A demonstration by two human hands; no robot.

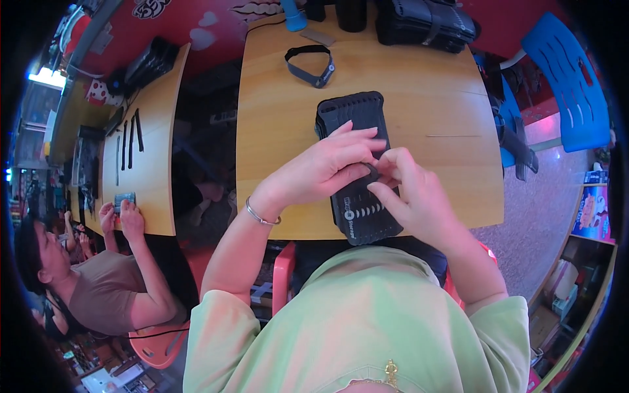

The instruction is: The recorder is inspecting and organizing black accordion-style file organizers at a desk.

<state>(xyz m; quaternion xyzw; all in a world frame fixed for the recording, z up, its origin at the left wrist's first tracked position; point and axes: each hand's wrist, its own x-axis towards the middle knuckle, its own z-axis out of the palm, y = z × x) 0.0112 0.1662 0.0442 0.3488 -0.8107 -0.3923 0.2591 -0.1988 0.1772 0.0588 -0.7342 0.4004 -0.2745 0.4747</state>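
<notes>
A stack of flat black cards (350, 111) with pale print lies lengthwise in front of me on the wooden table. Over its middle, my left hand (331, 164) and my right hand (413, 196) meet fingertip to fingertip. Between them they pinch a small dark strip (371, 173), perhaps the end of a strap; the rest of it is hidden by my fingers and blends into the cards. Further back on the table lies a grey strap closed into a loop (309, 69), apart from both hands.
At the table's far edge are a banded black bundle (429, 26), a dark cylinder (352, 16) and a blue object (295, 18). A blue chair (567, 82) stands right. To the left, another person (105, 288) handles a small item at a second table (154, 157) with black strips.
</notes>
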